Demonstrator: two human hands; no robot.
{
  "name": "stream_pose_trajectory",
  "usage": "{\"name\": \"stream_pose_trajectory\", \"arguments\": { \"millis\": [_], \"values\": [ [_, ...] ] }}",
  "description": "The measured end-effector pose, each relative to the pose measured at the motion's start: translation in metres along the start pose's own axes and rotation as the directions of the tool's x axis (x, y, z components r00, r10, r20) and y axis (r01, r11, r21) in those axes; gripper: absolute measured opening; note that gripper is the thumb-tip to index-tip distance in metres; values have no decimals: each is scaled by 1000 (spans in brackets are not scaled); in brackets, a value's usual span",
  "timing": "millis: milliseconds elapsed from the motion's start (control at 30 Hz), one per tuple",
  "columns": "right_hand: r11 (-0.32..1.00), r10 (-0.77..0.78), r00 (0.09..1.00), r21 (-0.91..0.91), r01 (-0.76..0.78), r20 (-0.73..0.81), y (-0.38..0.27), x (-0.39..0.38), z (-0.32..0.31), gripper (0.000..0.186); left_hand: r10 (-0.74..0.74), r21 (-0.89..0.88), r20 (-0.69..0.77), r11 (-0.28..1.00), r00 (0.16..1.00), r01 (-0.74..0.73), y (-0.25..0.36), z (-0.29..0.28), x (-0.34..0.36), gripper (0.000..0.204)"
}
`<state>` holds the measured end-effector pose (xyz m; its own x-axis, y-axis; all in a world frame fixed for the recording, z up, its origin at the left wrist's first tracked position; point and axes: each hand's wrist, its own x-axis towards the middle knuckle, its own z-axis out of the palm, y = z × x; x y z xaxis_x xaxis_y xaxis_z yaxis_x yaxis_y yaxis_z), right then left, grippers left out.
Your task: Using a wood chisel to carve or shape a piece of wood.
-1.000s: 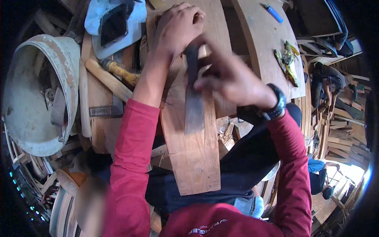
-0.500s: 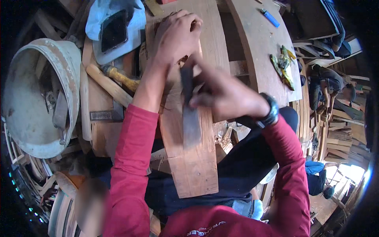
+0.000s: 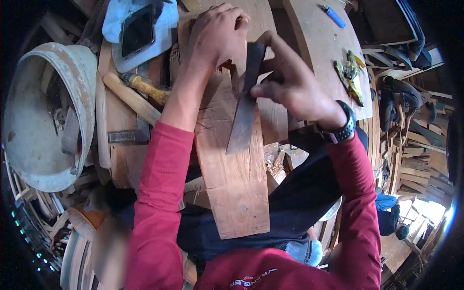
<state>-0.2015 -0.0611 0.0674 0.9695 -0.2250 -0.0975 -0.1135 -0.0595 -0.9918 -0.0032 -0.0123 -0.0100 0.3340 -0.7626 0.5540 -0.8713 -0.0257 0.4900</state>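
Note:
My left hand is closed over the far end of a narrow wooden board, which extends toward my body, above my dark-trousered legs. My right hand grips a long, flat, dark metal tool, perhaps a file or blade, with fingertips and thumb along it. The tool lies at a slant above the middle of the board, just right of my left wrist. A splintered notch shows in the wood beside my left hand. A yellow-handled tool and a wooden handle lie left of my forearm.
A white bucket with metal pieces stands left. A phone rests on a pale cloth. At right, a curved panel bears a blue lighter and yellow pliers. Two other people are among stacked wood.
My right hand and the flat tool moved down the board at half a second ago, then up and rightward. The tool is now more slanted. My left hand shifted only slightly.

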Motion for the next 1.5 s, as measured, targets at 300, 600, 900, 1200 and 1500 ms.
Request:
{"name": "stream_pose_trajectory", "arguments": {
  "millis": [300, 600, 900, 1200, 1500],
  "values": [
    [999, -16, 999, -42, 18, 38, 4, -6, -3, 66, -39, -14, 66, 999, 997, 40, 4, 1, 1, 20],
    [1000, -3, 1000, 5, 3, -20, -1, -1, -4, 78, 14, -55, 34, 998, 999, -12, 4, -2, -1, 24],
    [995, -79, 993, -72, 73, -85, 11, -2, -3, 61, 17, -56, 23, 998, 1000, -16, 5, 6, 1, 18],
    [955, -73, 996, -284, 84, 51, -13, -9, 10, 50, -41, -32, 3, 999, 999, 42, 3, 2, 0, 18],
    [895, -124, 972, -401, 197, 201, -2, -9, 14, 48, -206, -63, 135, 974, 969, 216, 32, -18, 5, 19]
  ]
}}
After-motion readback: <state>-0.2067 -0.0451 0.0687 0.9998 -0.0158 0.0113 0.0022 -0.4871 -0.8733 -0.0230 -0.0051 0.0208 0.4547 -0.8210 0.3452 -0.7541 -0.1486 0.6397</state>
